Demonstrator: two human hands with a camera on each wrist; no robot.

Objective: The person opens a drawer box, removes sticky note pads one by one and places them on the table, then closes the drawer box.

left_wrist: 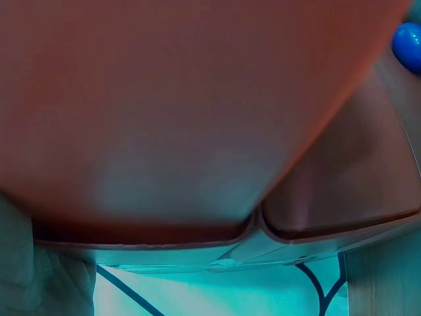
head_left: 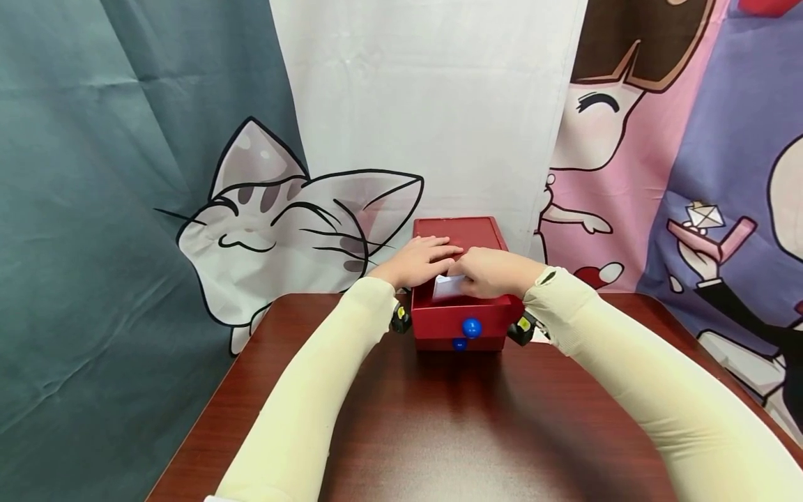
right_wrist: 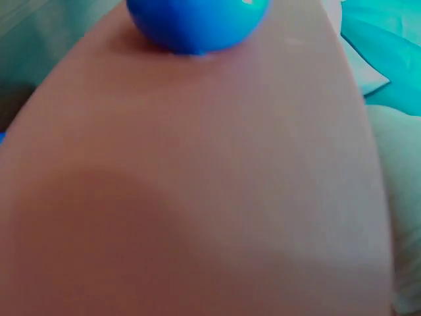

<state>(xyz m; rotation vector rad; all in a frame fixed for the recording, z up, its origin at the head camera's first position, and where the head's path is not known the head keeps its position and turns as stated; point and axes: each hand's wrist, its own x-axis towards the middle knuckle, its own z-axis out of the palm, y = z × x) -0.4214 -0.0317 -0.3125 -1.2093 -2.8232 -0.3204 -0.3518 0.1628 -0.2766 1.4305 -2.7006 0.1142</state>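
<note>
A red two-drawer box [head_left: 460,343] stands at the far side of the table, its upper drawer [head_left: 439,322] pulled out toward me. Each drawer front carries a round blue knob [head_left: 472,328]; one blue knob [right_wrist: 197,23] also looms large in the right wrist view. My left hand [head_left: 422,261] rests with straight fingers on the box's top near the opening. Curled fingers of my right hand [head_left: 495,270] reach into the drawer and pinch a white, flat-sided item [head_left: 449,287]. Its lower part is hidden in the drawer, so its kind is unclear. The left wrist view shows the drawer's side [left_wrist: 164,118] close up.
The dark reddish-brown table [head_left: 414,432] stretches between my forearms. A printed cloth [head_left: 351,84] with cartoon figures hangs right behind the box. Something white [head_left: 539,335] lies beside the box, partly behind the right wrist.
</note>
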